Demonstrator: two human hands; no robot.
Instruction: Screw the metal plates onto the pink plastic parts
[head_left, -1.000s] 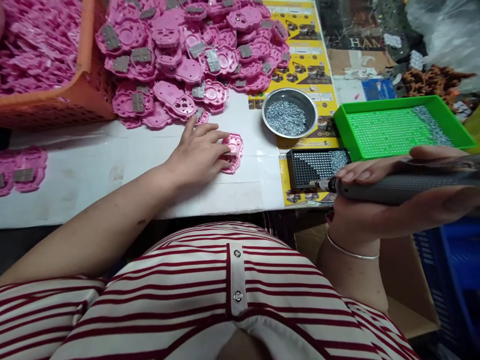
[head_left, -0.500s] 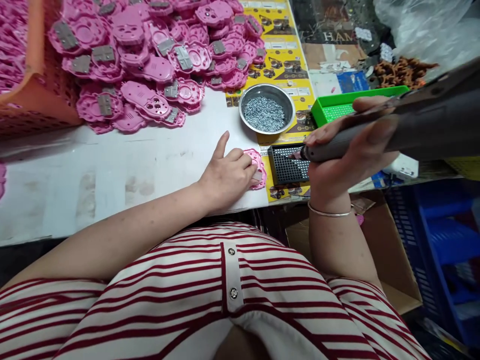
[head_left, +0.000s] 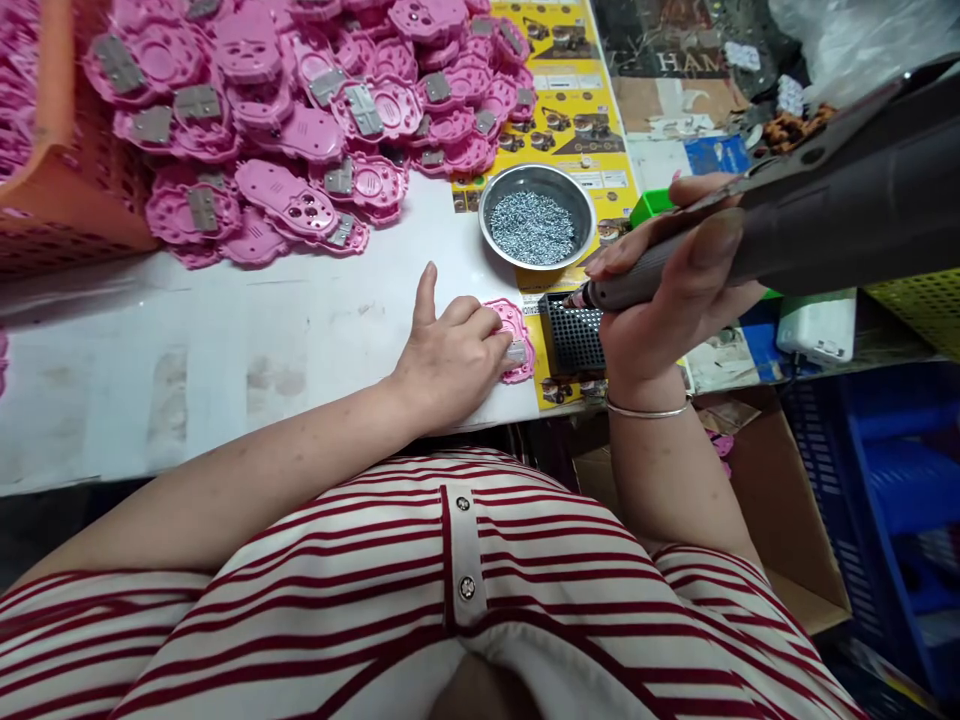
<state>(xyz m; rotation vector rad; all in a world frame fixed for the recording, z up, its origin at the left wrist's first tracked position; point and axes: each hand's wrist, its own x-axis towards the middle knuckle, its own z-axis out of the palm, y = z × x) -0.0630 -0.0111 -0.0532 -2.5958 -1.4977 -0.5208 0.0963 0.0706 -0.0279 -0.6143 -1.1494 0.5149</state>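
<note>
My left hand (head_left: 454, 362) rests on the white tabletop, its fingers on a pink plastic part (head_left: 517, 340) with a grey metal plate, thumb stretched out. My right hand (head_left: 675, 280) is wrapped round a dark grey power screwdriver (head_left: 810, 200), whose tip points left over the black perforated tray (head_left: 574, 335). Just behind that tray stands a metal bowl (head_left: 487, 232) holding many small screws.
Pink parts (head_left: 292, 130) lie heaped at the back left, beside an orange basket (head_left: 97, 200). A green tray (head_left: 651, 206) is partly hidden behind my right hand. Blue crates (head_left: 885, 480) and a cardboard box (head_left: 787, 500) stand below the table at the right.
My right hand and the screwdriver have moved left, bringing the tip further over the black tray. My left hand has barely moved and stays on the pink part.
</note>
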